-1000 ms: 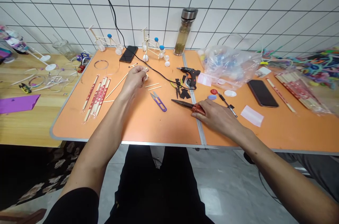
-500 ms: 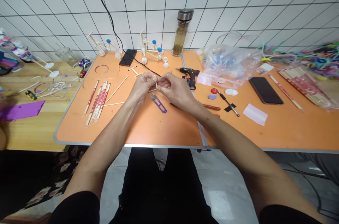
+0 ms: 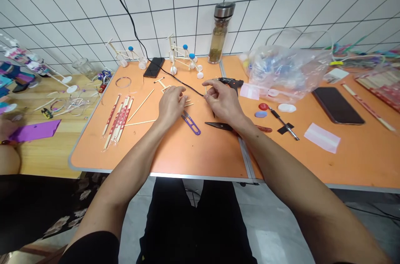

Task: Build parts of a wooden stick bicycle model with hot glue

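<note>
My left hand point(image 3: 171, 106) is closed with its fingers curled down, and the ends of thin wooden sticks point(image 3: 189, 104) poke out at its right side. In my right hand point(image 3: 225, 101) a short piece of wooden stick point(image 3: 205, 90) stands between thumb and forefinger. Just below the left fingertips lie purple thread snips point(image 3: 191, 125). Partly hidden behind the right hand is a black glue gun point(image 3: 233, 83); dark-tipped pliers point(image 3: 218, 125) with red handles lie under that wrist. A small stick frame point(image 3: 161, 85) rests beyond the left hand.
Wrapped chopsticks point(image 3: 120, 120) and loose sticks lie to the left. Behind are stick-built tricycle models point(image 3: 184, 58), a phone point(image 3: 154, 67) and a glass tea bottle point(image 3: 219, 37). Rightward are a plastic bag point(image 3: 286, 72), a pen point(image 3: 286, 124) and another phone point(image 3: 337, 105). A person's arm point(image 3: 8, 158) shows far left.
My hands were together over the sticks; now they are apart, the right one moved to the right with the short stick. The view has shifted slightly.
</note>
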The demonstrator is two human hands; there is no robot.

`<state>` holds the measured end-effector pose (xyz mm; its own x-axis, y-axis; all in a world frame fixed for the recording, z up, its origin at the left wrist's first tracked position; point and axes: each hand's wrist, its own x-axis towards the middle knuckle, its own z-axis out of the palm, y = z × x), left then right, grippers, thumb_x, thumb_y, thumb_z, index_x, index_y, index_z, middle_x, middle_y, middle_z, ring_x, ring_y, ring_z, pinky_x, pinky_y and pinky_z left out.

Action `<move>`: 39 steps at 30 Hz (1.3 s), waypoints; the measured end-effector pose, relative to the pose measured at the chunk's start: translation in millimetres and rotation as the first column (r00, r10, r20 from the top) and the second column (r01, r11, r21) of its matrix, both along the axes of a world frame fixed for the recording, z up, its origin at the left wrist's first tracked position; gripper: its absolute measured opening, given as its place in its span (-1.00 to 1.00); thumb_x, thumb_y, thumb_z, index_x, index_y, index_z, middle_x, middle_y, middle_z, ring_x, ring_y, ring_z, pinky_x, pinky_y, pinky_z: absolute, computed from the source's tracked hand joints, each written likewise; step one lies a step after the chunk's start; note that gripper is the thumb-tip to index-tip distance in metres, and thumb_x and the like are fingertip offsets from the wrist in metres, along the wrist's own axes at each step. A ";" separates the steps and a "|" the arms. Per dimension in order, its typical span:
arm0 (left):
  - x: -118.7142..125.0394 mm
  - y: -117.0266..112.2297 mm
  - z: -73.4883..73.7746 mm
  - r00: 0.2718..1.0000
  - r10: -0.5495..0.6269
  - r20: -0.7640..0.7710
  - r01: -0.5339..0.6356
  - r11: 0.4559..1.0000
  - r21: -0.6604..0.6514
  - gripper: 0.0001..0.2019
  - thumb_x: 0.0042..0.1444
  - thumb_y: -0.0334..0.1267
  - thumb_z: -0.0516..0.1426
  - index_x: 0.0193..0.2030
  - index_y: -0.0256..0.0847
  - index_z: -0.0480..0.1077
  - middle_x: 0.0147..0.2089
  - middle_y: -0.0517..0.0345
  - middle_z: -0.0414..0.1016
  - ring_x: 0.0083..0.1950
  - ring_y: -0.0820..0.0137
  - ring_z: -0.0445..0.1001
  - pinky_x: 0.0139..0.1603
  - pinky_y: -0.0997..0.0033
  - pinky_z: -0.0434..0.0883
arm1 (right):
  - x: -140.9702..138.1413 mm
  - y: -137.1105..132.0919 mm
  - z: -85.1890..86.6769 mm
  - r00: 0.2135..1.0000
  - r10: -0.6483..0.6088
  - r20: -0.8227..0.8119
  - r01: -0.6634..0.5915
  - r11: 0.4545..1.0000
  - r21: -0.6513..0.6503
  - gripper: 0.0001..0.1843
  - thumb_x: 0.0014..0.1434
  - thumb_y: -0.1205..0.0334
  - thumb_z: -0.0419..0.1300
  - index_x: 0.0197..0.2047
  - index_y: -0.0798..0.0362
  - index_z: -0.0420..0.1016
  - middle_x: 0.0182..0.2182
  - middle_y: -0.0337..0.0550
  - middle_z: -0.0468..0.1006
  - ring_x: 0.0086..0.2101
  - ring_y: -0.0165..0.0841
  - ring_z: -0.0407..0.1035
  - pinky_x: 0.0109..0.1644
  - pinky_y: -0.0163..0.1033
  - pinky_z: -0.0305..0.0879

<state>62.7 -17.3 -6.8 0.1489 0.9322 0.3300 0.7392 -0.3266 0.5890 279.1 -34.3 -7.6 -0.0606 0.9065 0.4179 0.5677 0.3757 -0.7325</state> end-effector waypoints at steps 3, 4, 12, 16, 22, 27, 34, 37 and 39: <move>3.1 -3.6 -0.9 0.932 0.004 -0.362 -0.021 0.999 -0.043 -0.76 0.47 -0.28 0.17 0.15 -0.20 0.63 0.23 -0.25 0.62 0.37 -0.09 0.50 0.29 -0.01 0.47 | 2.2 3.7 -5.5 0.995 -0.002 0.104 0.000 1.000 0.021 -0.54 0.26 0.39 0.20 0.18 0.03 0.68 -0.27 -0.12 0.71 -0.24 -0.16 0.57 -0.03 -0.08 0.39; 4.5 -4.2 -1.7 0.901 -0.001 -0.434 -0.029 0.998 -0.064 -0.75 0.49 -0.27 0.14 0.13 -0.21 0.64 0.24 -0.28 0.60 0.38 -0.12 0.48 0.27 -0.02 0.48 | 1.8 4.5 -7.6 0.991 0.005 0.136 -0.007 1.000 0.016 -0.54 0.26 0.40 0.20 0.19 0.03 0.68 -0.27 -0.11 0.71 -0.24 -0.14 0.57 -0.05 -0.08 0.38; 8.1 5.2 -8.5 0.843 -0.041 -0.537 -0.022 0.994 -0.110 -0.71 0.46 -0.34 0.09 0.01 -0.20 0.69 0.19 -0.27 0.62 0.36 -0.12 0.49 0.24 -0.02 0.48 | -1.7 2.7 -14.4 0.964 0.037 0.263 -0.029 0.999 -0.033 -0.52 0.35 0.42 0.17 0.26 0.03 0.66 -0.22 -0.07 0.76 -0.18 -0.08 0.61 -0.06 -0.10 0.35; 9.6 5.1 -7.2 0.834 -0.081 -0.545 0.009 0.991 -0.133 -0.71 0.44 -0.38 0.09 0.01 -0.23 0.68 0.20 -0.28 0.63 0.33 -0.12 0.51 0.20 -0.01 0.48 | -3.6 0.8 -13.9 0.953 0.031 0.302 -0.013 0.998 -0.062 -0.51 0.36 0.43 0.19 0.29 0.03 0.64 -0.15 -0.04 0.78 -0.12 -0.05 0.63 -0.01 -0.07 0.37; 10.4 4.4 -4.4 0.801 -0.123 -0.586 0.043 0.988 -0.149 -0.69 0.45 -0.39 0.08 0.07 -0.28 0.67 0.21 -0.29 0.64 0.32 -0.10 0.54 0.22 0.01 0.48 | -5.6 4.9 -20.2 0.956 -0.041 0.291 0.062 0.996 -0.063 -0.52 0.36 0.38 0.21 0.32 0.11 0.60 -0.12 0.04 0.78 -0.07 0.01 0.63 0.02 -0.02 0.39; 11.8 4.8 -5.6 0.765 -0.142 -0.628 0.061 0.987 -0.148 -0.67 0.45 -0.41 0.06 0.13 -0.37 0.64 0.24 -0.35 0.62 0.33 -0.11 0.53 0.25 -0.01 0.47 | -7.2 7.8 -24.4 0.941 -0.043 0.335 0.062 0.997 -0.047 -0.74 0.35 0.34 0.19 0.02 0.07 0.66 -0.14 0.07 0.76 -0.15 -0.04 0.57 -0.06 -0.05 0.31; 9.4 2.5 -2.8 0.879 -0.100 -0.467 0.063 0.993 -0.095 -0.68 0.43 -0.46 0.02 0.13 -0.28 0.57 0.18 -0.27 0.65 0.25 -0.02 0.56 0.24 0.06 0.43 | -7.3 6.1 -17.9 0.995 -0.007 0.098 0.016 0.996 -0.091 -0.87 0.31 0.28 0.21 -0.18 0.03 0.62 -0.26 -0.07 0.70 -0.24 -0.18 0.51 -0.10 -0.12 0.31; 6.6 3.0 -0.3 0.963 -0.120 -0.243 0.092 0.988 -0.126 -0.75 0.45 -0.40 0.06 0.09 -0.18 0.54 0.04 -0.11 0.70 0.10 0.06 0.60 0.12 0.12 0.45 | -6.6 7.6 -16.0 0.999 0.017 -0.051 -0.023 0.992 -0.125 -0.84 0.28 0.25 0.24 -0.16 0.04 0.67 -0.27 -0.11 0.70 -0.25 -0.22 0.51 -0.07 -0.13 0.36; 5.0 4.3 -0.5 0.981 -0.153 -0.122 0.133 0.979 -0.157 -0.83 0.43 -0.37 0.10 0.00 -0.13 0.52 -0.05 -0.02 0.70 0.01 0.12 0.59 0.06 0.15 0.44 | -6.5 8.8 -15.9 0.992 0.042 -0.116 -0.059 0.988 -0.145 -0.81 0.28 0.21 0.25 -0.13 0.04 0.69 -0.28 -0.14 0.69 -0.27 -0.24 0.49 -0.08 -0.13 0.38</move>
